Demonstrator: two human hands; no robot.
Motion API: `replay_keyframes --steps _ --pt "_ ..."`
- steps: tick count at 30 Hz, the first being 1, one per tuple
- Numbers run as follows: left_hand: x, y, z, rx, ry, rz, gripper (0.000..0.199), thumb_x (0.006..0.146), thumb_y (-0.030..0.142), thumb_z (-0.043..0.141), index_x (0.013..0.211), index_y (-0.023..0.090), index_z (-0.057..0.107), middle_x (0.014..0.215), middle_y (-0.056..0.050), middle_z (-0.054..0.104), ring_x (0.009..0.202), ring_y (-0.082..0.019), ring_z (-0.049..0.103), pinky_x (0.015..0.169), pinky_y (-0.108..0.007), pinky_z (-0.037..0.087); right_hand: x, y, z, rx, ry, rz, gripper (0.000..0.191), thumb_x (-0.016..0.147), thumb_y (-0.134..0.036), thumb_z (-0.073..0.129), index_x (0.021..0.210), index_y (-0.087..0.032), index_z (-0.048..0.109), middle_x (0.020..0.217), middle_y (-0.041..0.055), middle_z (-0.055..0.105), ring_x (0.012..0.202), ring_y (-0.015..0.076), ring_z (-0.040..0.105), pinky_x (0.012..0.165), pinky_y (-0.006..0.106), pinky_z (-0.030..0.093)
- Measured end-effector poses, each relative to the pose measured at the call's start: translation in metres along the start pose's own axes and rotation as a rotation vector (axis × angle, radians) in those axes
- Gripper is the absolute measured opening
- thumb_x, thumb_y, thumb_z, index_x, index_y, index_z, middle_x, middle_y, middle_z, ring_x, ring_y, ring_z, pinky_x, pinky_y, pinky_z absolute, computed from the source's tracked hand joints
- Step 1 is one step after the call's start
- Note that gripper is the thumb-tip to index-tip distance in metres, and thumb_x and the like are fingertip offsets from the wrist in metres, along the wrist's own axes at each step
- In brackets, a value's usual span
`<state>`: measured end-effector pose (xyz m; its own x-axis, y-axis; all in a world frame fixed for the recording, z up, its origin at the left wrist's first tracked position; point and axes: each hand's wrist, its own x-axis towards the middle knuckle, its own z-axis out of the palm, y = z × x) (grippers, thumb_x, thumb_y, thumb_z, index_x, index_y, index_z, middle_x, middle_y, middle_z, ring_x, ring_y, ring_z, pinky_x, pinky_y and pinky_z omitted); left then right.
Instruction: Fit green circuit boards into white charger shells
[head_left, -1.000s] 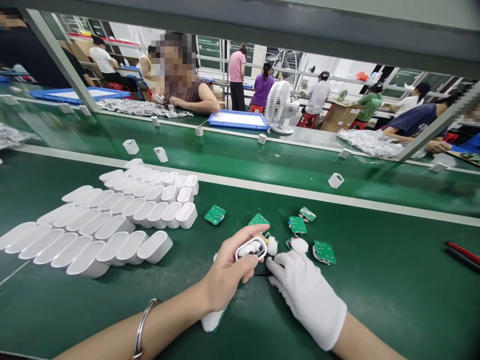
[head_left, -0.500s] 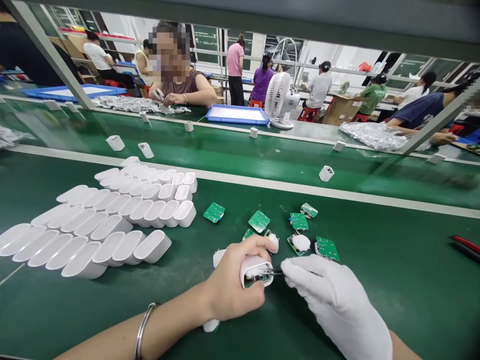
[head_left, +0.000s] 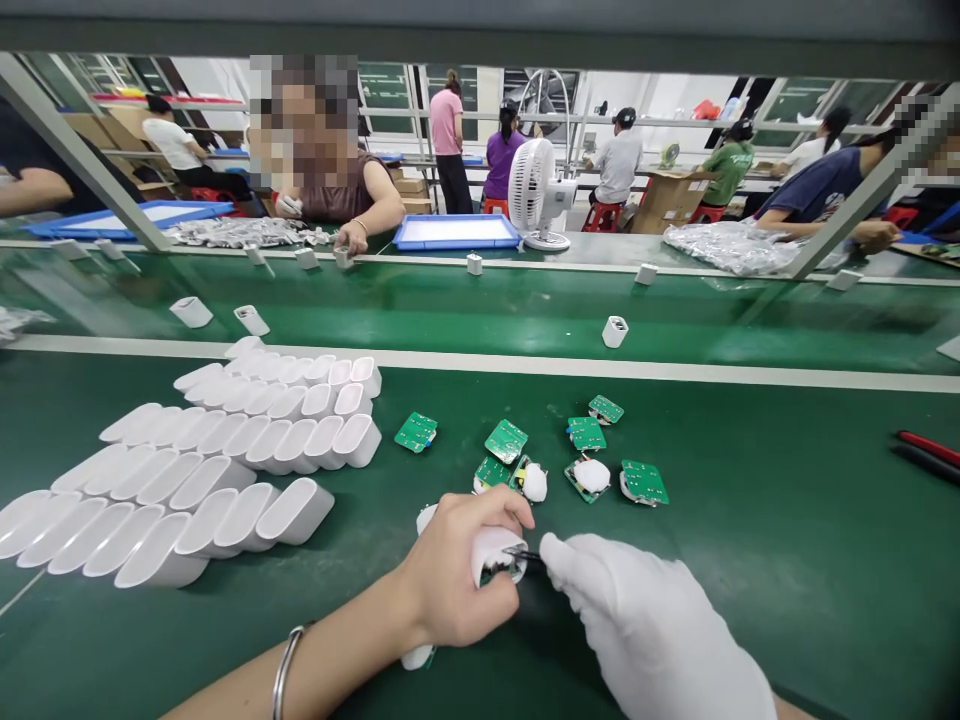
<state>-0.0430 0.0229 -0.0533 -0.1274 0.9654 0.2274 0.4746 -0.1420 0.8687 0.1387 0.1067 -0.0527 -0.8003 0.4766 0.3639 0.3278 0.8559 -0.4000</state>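
Observation:
My bare left hand (head_left: pixel 457 575) is wrapped round a white plastic housing (head_left: pixel 496 545), its open end turned to the right. Inside that opening part of a circuit board shows. My right hand (head_left: pixel 637 610), in a white glove, pinches dark tweezers (head_left: pixel 534 556) whose tips reach into the opening. Just beyond my hands lie several green circuit boards, among them one face down (head_left: pixel 506 440) and one with a white blob on it (head_left: pixel 591 475). Another white piece, partly hidden, sits under my left wrist.
Rows of empty white housings (head_left: pixel 296 515) stand on the left of the green table. Red and black tool handles (head_left: pixel 930 450) lie at the right edge. Behind a pale strip, filled housings (head_left: pixel 615 331) rest on a green belt. Co-workers, a fan (head_left: pixel 534 195) and a blue tray (head_left: pixel 456 232) are beyond.
The view has tilted and shifted a little. The tweezers still reach into the housing, with my gloved hand closer to it. The co-worker opposite has reached a hand to the belt's edge.

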Motion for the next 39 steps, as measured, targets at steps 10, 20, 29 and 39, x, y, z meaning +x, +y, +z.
replay_keyframes --steps 10,20,29,39 --pt "0.006 -0.015 -0.011 -0.472 0.061 -0.057 0.044 0.069 0.037 0.057 0.106 0.017 0.045 0.071 -0.001 0.059 0.060 -0.015 0.048 0.055 -0.026 0.034 0.025 0.008 -0.026 0.454 0.042 0.310 0.038 0.076 -0.024 0.061 0.114 -0.029 0.060 0.112 0.0022 0.065 0.098 0.0199 0.064 0.080 0.028 0.055" --pt "0.011 0.002 -0.023 0.028 0.235 -0.204 0.041 0.093 0.049 0.031 0.127 0.027 0.040 0.117 -0.007 0.051 0.072 -0.016 0.054 0.062 -0.030 0.045 0.079 0.016 -0.008 0.338 -0.056 0.103 0.019 0.077 -0.021 0.058 0.092 -0.028 0.067 0.095 -0.0017 0.068 0.086 0.0162 0.062 0.078 0.026 0.048" --pt "0.014 -0.001 -0.082 1.361 0.584 -0.584 0.022 0.082 0.024 0.053 0.085 0.006 0.063 0.089 -0.018 0.054 0.093 -0.035 0.050 0.074 -0.041 0.042 0.191 0.191 -0.030 -0.302 0.076 0.835 0.039 0.080 -0.050 0.047 0.087 -0.019 0.068 0.094 0.0155 0.067 0.088 0.0324 0.063 0.067 0.036 0.044" --pt "0.017 -0.014 -0.073 1.222 0.448 -0.595 0.029 0.086 0.008 0.033 0.083 0.009 0.062 0.096 -0.015 0.057 0.079 -0.026 0.060 0.067 -0.034 0.047 0.196 0.124 -0.008 -0.227 0.064 0.446 0.053 0.080 -0.038 0.048 0.130 -0.022 0.049 0.125 0.0129 0.056 0.114 0.0277 0.054 0.095 0.041 0.042"
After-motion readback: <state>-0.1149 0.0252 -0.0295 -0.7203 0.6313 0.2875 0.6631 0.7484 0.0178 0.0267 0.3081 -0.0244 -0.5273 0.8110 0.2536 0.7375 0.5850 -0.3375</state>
